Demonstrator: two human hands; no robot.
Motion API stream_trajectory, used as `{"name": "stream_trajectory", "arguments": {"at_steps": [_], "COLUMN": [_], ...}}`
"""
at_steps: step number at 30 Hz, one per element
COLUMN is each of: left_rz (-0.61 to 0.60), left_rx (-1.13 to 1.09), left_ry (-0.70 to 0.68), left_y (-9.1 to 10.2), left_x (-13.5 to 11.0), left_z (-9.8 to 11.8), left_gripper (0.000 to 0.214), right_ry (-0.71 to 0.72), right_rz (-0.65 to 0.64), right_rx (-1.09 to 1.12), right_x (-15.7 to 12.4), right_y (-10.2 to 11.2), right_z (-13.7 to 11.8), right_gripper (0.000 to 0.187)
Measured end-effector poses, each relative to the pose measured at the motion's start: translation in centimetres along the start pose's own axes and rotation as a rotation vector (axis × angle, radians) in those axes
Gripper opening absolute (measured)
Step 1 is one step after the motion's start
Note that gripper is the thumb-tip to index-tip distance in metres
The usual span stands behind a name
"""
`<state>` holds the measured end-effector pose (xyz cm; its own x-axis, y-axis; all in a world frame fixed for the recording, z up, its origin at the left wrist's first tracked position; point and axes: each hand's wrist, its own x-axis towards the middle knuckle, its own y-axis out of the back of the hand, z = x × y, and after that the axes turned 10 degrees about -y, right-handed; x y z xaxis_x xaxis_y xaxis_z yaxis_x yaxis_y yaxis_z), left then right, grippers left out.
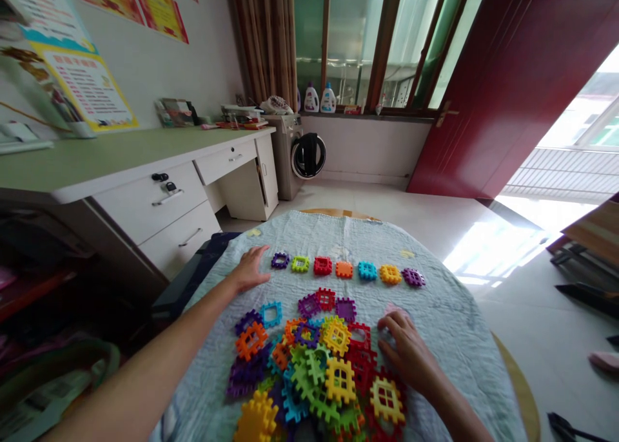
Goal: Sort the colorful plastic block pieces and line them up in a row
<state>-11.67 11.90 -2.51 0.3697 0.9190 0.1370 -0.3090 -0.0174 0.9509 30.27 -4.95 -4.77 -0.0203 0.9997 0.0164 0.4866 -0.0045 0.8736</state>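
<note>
My left hand [251, 269] is at the left end of a row of square plastic building blocks, thumb and fingers apart and holding nothing. Nearest to it is a dark purple block [280, 260]. Rightward along the row come a lime green block [300, 264], a red block [322, 266], an orange block [344, 270], a blue block [367, 270], a yellow-orange block [390, 274] and a purple block [413, 277]. My right hand [406, 348] hovers or rests by the right side of a mixed block pile [309, 368], fingers loosely bent and apart, near red blocks [362, 365].
A pale blue cloth [449, 339] covers the round table. To the left stands a desk with drawers [155, 197]. Farther back are a washing machine [289, 152] with its door open and detergent bottles [327, 99] on the sill. A red door [503, 75] is at the right.
</note>
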Motion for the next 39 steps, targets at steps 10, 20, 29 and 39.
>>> {"name": "stream_trajectory", "arguments": {"at_steps": [10,20,29,39], "left_rz": [0.257,0.362,0.390,0.385], "left_rx": [-0.226,-0.283,-0.324,-0.375], "left_ry": [0.100,0.112,0.055,0.058], "left_y": [-2.6,-2.5,-2.6,-2.5], "left_x": [-10.5,-11.1,-11.2,-11.2], "left_z": [2.1,4.9,4.9,5.1], "left_gripper": [0.041,0.027,0.028,0.028], "right_ry": [0.024,0.032,0.081,0.088], "right_rz": [0.042,0.024,0.069,0.063], "right_rx": [0.001,-0.020,-0.016,-0.019], "right_x": [0.0,0.3,0.6,0.7], "right_y": [-0.3,-0.4,-0.9,-1.1], "right_z": [0.2,0.4,1.3,1.8], "right_gripper": [0.014,0.015,0.016,0.020]}}
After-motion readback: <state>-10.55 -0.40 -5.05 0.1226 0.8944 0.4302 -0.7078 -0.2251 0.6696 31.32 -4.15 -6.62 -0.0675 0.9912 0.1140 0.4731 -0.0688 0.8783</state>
